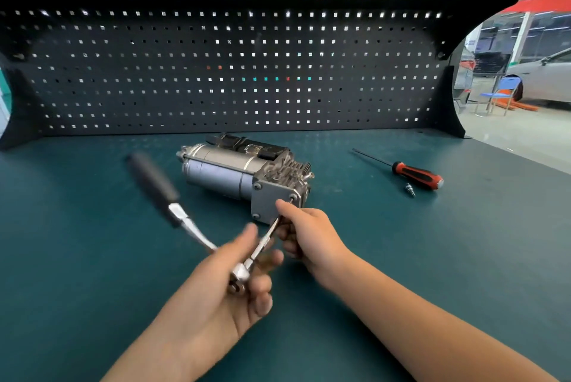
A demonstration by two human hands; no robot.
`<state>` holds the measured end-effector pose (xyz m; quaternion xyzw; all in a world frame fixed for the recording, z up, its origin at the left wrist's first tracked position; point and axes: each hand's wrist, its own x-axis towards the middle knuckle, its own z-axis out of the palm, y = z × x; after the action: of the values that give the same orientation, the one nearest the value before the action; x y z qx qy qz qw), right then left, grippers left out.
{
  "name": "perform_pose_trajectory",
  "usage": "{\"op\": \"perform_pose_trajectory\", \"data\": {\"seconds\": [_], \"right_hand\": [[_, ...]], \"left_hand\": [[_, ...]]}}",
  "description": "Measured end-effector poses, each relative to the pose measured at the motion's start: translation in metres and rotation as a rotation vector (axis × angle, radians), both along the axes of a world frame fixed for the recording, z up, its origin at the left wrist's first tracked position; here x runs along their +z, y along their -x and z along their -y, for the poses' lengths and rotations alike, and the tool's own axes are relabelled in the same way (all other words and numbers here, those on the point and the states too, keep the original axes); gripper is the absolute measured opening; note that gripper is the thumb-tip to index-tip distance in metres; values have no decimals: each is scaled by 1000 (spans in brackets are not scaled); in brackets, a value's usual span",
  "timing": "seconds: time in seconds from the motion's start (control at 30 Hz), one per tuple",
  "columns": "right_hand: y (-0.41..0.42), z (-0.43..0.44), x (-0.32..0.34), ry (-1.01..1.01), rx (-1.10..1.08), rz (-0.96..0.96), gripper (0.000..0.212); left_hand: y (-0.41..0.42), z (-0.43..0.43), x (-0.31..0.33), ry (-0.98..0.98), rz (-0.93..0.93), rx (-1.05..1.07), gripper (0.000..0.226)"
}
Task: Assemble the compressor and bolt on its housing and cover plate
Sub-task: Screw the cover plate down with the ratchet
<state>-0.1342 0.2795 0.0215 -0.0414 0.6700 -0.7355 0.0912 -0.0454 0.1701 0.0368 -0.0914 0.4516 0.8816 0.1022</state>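
The grey compressor point(228, 170) lies on its side on the green bench, its square cover plate point(269, 200) facing me with bolts in its corners. My left hand point(234, 285) grips the head of a ratchet wrench point(191, 224); its black handle points up and left and is blurred. A thin extension bar point(266, 239) runs from the ratchet head toward the plate's lower right corner. My right hand point(304, 231) curls round the bar's far end, right at the plate.
A red-and-black screwdriver point(415, 176) lies to the right on the green bench point(401, 258), with a small loose screw point(410, 190) just in front of it. A dark pegboard point(228, 72) walls off the back.
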Motion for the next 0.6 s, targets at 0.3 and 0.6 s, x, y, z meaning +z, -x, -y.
{"op": "perform_pose_trajectory", "data": {"seconds": [0.3,0.6], "right_hand": [[2,-5,-1,-124,-18,-72,50],[3,-3,-4,-180,-121,-161,43]], "left_hand": [[7,8,7,1128,-315,-4,17],[6,9,-8,1035,-444,95,11]]}}
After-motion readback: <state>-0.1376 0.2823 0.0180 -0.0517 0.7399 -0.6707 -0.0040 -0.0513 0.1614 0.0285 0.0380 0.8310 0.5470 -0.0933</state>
